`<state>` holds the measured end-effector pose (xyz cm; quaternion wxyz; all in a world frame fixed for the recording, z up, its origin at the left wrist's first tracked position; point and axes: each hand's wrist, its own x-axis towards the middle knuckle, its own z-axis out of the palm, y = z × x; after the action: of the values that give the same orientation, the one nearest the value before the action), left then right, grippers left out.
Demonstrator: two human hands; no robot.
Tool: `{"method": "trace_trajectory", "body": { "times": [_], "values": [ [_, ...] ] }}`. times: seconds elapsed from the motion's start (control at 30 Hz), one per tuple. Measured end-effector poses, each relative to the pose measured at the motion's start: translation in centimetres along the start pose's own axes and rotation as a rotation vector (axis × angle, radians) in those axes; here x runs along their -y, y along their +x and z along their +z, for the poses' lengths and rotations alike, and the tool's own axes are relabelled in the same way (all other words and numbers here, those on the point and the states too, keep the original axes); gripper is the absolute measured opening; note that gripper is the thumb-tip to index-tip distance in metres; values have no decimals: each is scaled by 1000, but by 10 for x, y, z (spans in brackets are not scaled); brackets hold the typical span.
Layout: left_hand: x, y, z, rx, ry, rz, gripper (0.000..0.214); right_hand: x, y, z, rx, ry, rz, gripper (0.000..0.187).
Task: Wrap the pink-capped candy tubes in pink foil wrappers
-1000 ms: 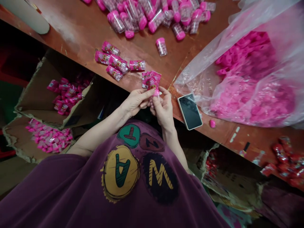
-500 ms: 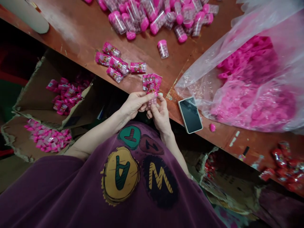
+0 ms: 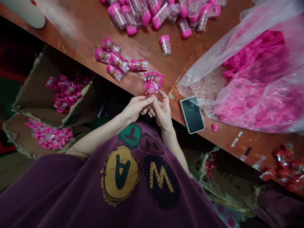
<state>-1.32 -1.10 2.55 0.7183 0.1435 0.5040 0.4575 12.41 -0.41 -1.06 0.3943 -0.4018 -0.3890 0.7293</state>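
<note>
Between the fingertips of both hands, at the table edge, is a small candy jar with a pink printed label. The label faces up and the fingers hide most of the jar. My left hand pinches it from the left side, closed. My right hand is closed on it from the right, thumb on its near end. Just beyond lie several flat pink labels, fanned out on the table. Several labelled candy jars rest to the left of these, and one unlabelled jar of candies stands apart further back.
Unlabelled candy jars are heaped at the back. A clear plastic bag of pink pieces and a phone lie at right. Cardboard boxes with pink-capped jars stand below left. Red wrapped items lie at far right.
The pink candies seen between my fingers are now covered by the printed label and fingers. My hands stay together at the table edge; the view has shifted slightly.
</note>
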Motion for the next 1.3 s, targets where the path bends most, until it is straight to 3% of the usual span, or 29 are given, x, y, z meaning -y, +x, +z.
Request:
{"method": "trace_trajectory", "body": {
  "times": [0.17, 0.27, 0.33, 0.43, 0.5, 0.57, 0.6, 0.63, 0.7, 0.8, 0.87, 0.93, 1.07, 1.17, 1.3],
  "values": [
    [-4, -3, -12, 91, 74, 44, 42, -6, 8, 8, 67, 210, 90, 68],
    [-9, -7, -23, 63, 88, 59, 47, -13, 13, 26, 117, 236, 150, 65],
    [-19, -15, -40, -22, 68, 82, 43, -13, 17, 37, 163, 152, 156, 62],
    [-48, -39, -89, -309, -50, 210, 27, -3, 28, 36, 108, -238, -22, 56],
    [-68, -55, -132, -581, -180, 338, 59, 9, 37, 21, -44, -647, -228, 47],
    [-80, -65, -165, -834, -261, 296, 80, 19, 46, 0, -157, -1057, -351, 44],
    [-81, -65, -173, -912, -271, 266, 82, 22, 50, -9, -168, -1227, -360, 44],
    [-78, -62, -174, -916, -267, 253, 80, 23, 53, -16, -161, -1367, -349, 45],
    [-65, -47, -155, -762, -233, 252, 69, 21, 59, -24, -127, -1557, -316, 46],
    [-39, -14, -93, -514, -177, 181, 42, 11, 62, -24, -113, -1664, -342, 48],
    [-28, 7, -54, -265, -22, 116, 46, 4, 63, -24, -139, -1653, -392, 45],
    [-24, 22, -26, -176, 79, 115, 52, 0, 63, -26, -198, -1603, -455, 42],
    [-26, 39, -4, -93, 166, 66, 52, 0, 55, -34, -306, -1467, -552, 38],
    [-28, 42, 3, -51, 156, 34, 40, 4, 45, -37, -265, -1358, -578, 36],
    [-31, 35, 10, -53, 101, 90, 42, 8, 36, -35, -251, -1016, -554, 35]
  ]
}}
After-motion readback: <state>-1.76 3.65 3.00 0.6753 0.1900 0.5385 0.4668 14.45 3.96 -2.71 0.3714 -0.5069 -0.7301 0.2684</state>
